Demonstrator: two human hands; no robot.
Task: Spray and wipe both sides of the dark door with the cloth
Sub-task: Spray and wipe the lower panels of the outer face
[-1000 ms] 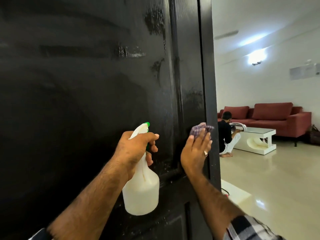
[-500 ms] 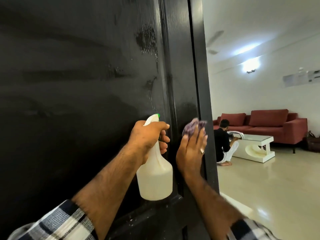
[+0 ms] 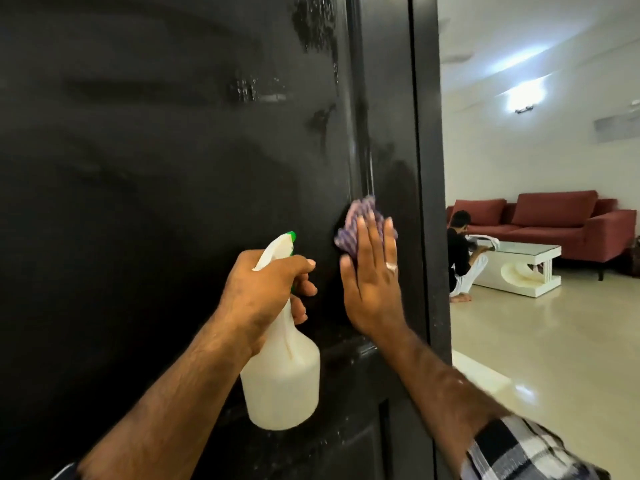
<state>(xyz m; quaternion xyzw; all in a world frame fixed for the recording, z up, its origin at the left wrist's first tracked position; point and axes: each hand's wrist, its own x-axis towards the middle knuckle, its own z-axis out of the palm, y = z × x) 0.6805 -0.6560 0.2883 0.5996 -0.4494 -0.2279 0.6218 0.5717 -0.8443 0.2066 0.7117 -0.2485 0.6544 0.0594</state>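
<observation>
Left hand (image 3: 266,292): your fingers curl round the neck of the bottle (image 3: 282,379), which hangs just in front of the door (image 3: 156,202).
Right hand (image 3: 372,289): your fingers (image 3: 367,244) lie straight and together, pressing the cloth (image 3: 355,223) flat on the door beside its right edge.
Door: wet streaks show above the cloth.
Behind: a person (image 3: 462,258) sits by a sofa (image 3: 561,226).

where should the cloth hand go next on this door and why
Probably slide the right hand, which presses the purple cloth flat on the dark door, upward along the panel edge. Wet spray patches and drip streaks still sit above the cloth, unwiped. The left hand grips the spray bottle, so no fresh spray seems needed first.
</observation>
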